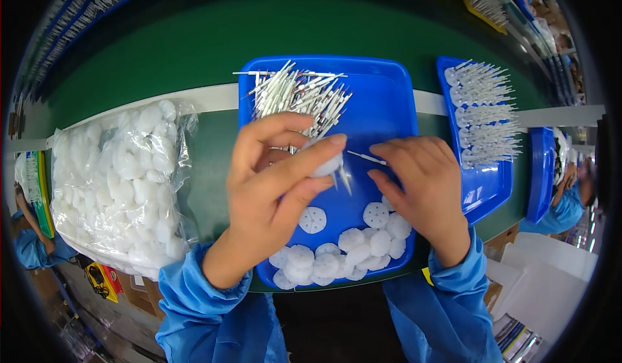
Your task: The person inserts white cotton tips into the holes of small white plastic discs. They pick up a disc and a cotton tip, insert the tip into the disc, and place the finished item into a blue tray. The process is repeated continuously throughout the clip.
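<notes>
Over a blue tray [385,107], my left hand [269,178] pinches a white round plastic disc [330,166] between thumb and fingers; thin pointed white pieces stick down from it. My right hand [424,178], to its right, has its fingertips closed on a thin white stick [367,157] whose tip points toward the disc. A heap of similar sticks [304,100] with dark reddish ends lies in the tray's far left part, partly behind my left hand. Loose white discs [356,249] with small holes are gathered along the tray's near edge.
On the left lies a clear plastic bag [120,181] full of white discs. A second blue tray [483,191] on the right holds rows of discs with sticks standing in them [483,117]. The green table [214,32] stretches beyond. Other people in blue sleeves [570,201] sit at both sides.
</notes>
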{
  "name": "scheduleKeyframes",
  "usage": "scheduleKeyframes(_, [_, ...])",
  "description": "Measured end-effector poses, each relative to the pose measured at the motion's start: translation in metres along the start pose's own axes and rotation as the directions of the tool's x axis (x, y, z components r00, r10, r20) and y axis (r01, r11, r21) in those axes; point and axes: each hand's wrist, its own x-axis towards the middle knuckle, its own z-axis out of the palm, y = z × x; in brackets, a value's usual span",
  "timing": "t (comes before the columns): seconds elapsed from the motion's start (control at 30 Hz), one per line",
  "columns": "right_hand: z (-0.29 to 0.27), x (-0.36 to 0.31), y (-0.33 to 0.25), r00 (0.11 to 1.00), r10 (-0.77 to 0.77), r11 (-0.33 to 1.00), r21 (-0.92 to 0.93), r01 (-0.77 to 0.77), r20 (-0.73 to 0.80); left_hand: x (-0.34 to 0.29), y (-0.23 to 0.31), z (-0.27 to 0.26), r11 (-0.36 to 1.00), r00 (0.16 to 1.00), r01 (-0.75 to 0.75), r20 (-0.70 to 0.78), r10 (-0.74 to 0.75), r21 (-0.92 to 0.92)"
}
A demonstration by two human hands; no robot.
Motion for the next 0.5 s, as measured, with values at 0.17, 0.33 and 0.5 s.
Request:
scheduleKeyframes(0.17, [0.013,0.004,0.005,0.999,0.016,0.999,0.039,-0.017,0.031,-0.008,-0.004,-0.002,0.971,0.978,0.21,0.009,-0.211,-0.115])
scheduleKeyframes(0.33, [0.017,0.016,0.001,0.959,0.282,0.341,0.938,-0.057,-0.044,-0.006,-0.008,0.007,0.95,0.965,0.262,0.028,-0.261,-0.173])
scheduleKeyframes(0.5, [0.029,0.019,-0.016,0.96,0.271,0.625,0.771,-0.125,-0.064,-0.013,-0.01,0.008,0.924,0.946,0.322,0.023,-0.324,-0.208])
